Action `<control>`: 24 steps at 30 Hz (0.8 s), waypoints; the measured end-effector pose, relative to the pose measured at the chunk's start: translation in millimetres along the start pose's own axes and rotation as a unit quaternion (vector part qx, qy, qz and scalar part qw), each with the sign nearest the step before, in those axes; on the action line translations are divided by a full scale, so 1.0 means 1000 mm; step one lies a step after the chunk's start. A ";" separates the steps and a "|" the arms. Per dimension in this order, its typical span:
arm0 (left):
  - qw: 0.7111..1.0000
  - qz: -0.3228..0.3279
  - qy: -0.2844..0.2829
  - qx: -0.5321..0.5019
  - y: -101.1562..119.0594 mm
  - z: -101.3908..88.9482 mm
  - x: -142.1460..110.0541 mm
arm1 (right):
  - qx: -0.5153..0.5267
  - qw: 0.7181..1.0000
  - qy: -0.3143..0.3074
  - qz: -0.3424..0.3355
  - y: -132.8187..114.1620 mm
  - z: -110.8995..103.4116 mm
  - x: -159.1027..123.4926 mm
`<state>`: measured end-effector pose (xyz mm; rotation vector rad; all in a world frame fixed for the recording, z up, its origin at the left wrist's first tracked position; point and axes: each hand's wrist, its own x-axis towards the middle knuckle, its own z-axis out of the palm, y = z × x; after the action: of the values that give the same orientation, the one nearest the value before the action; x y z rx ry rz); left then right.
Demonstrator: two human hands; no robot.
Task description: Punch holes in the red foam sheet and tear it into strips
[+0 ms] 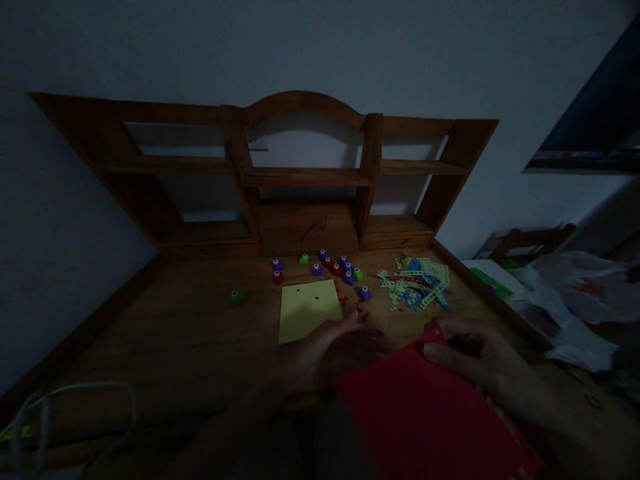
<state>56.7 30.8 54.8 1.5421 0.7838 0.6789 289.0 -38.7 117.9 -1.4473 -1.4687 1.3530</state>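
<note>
The scene is dim. My right hand (470, 357) is closed on the far corner of a red paper sheet (425, 417) that lies over the near desk edge; a small object may sit in the fingers but I cannot make it out. My left hand (333, 347) rests on the wooden desk (175, 333) just left of the red sheet, fingers stretched toward tiny red cut-outs (361, 312). A yellow paper sheet (307, 309) with red specks lies just beyond the left hand. Several small purple, red and green punches (336, 267) are scattered behind it.
A pile of yellow, blue and red punched paper strips (416, 283) lies at the right. One green punch (239, 297) sits alone at the left. A wooden shelf hutch (300, 180) stands at the desk's back. White cable (75, 400) loops at the near left; plastic bags (575, 293) lie right.
</note>
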 end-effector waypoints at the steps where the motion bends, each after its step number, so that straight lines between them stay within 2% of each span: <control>1: 0.996 -0.039 -0.046 -0.071 -0.002 0.003 -0.014 | -0.002 1.000 0.006 0.003 -0.001 -0.001 0.001; 2: 0.992 -0.066 -0.033 -0.101 -0.004 0.006 -0.027 | -0.003 1.000 0.011 0.005 -0.001 -0.001 0.002; 3: 0.991 -0.073 0.006 -0.112 -0.004 0.009 -0.038 | -0.001 1.000 0.015 0.005 -0.002 -0.001 0.004; 6: 0.988 -0.067 0.118 -0.071 0.004 0.016 -0.062 | 0.007 0.999 0.042 0.003 -0.003 0.000 0.005; 8: 0.983 -0.077 0.157 -0.051 0.013 0.020 -0.069 | 0.007 0.998 0.064 0.004 0.000 0.000 0.004; 10: 0.981 -0.061 0.181 -0.031 0.021 0.022 -0.069 | 0.009 0.997 0.081 0.006 0.003 0.000 0.003; 14: 0.983 -0.026 0.183 0.014 0.030 0.024 -0.060 | 0.002 0.995 0.095 0.000 0.006 0.000 0.000; 19: 0.989 -0.014 0.142 -0.025 0.035 0.029 -0.051 | -0.026 0.996 0.080 -0.001 0.002 0.003 -0.004; 24: 0.986 0.019 0.167 0.005 0.033 0.033 -0.049 | -0.057 0.995 0.084 0.000 -0.003 0.008 -0.009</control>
<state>56.5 -30.3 84.8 1.4733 1.0081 0.9795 282.5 -48.5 120.8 -1.5929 -1.4561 1.1336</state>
